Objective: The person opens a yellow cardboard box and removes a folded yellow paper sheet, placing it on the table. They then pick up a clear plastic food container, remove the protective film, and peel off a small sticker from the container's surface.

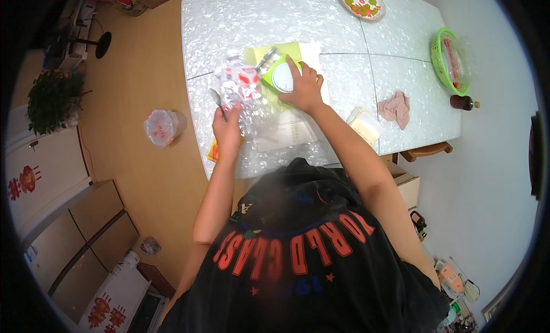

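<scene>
In my left hand [227,129] is a small metal spoon [217,101], its bowl pointing away from me. My right hand [306,84] is spread over a bright green box [270,80] with a round white area [282,77] on it; fingers and thumb grip its sides. A small glass jar [267,60] with a metallic lid touches or stands close behind the box. Left of it is a clear plastic bottle [233,58], partly hidden by a crinkled clear wrapper [241,81] with red print. Green and white paper sheets [285,131] with writing lie underneath. An orange packet [212,152] pokes out beside my left wrist.
Farther right on the table [408,40] are a pink cloth [395,109], a pale packet [365,126], a green basket [439,62] and a dark bottle [462,102]. A plate of green fruit [363,4] sits at the far edge. A lined bin [161,127] stands on the floor.
</scene>
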`<state>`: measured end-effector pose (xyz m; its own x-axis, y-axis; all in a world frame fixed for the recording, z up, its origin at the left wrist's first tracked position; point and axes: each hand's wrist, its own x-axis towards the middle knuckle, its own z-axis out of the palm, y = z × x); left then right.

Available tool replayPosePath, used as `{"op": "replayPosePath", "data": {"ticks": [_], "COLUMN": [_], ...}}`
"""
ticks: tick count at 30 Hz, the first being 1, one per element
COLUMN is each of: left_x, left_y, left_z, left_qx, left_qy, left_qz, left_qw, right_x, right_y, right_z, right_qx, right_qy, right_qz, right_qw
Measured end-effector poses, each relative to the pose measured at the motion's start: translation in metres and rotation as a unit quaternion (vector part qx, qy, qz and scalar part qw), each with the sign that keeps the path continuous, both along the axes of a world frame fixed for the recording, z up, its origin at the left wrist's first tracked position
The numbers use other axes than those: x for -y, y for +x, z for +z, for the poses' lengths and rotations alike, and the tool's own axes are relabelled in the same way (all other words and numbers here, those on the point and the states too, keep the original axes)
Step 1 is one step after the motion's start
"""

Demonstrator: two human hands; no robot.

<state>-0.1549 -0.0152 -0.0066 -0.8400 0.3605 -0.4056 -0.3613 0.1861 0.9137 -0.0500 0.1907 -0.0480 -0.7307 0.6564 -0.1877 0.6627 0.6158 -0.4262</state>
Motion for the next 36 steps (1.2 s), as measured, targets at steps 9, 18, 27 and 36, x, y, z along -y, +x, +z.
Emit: {"op": "replayPosePath", "data": {"ticks": [9,18,27,36], "left_x": [0.013,-0.037,-0.049,-0.010], "left_y": [0.077,0.115,0.102,0.109], "left_z": [-0.020,-0.029,-0.061,0.013], "left_qx": [0.127,0.438,0.535,0.505], "left_qy": [-0.077,0.055,0.081,0.058], "left_qz": [-0.056,0.014,-0.078,-0.067], "left_qw": [0.987,0.897,0.837,0.859], "right_x": [-0.063,-0.062,-0.088,-0.037], "right_y": [-0.006,0.062,0.229,0.244], "right_z": [0.009,0.014,0.022,0.003], "right_qx": [-0.071,-0.213,-0.203,-0.201], "right_qy": [0.026,0.025,0.015,0.094], "right_qz": [0.246,0.095,-0.150,-0.028], "right_qw": [0.966,0.972,0.968,0.975]}}
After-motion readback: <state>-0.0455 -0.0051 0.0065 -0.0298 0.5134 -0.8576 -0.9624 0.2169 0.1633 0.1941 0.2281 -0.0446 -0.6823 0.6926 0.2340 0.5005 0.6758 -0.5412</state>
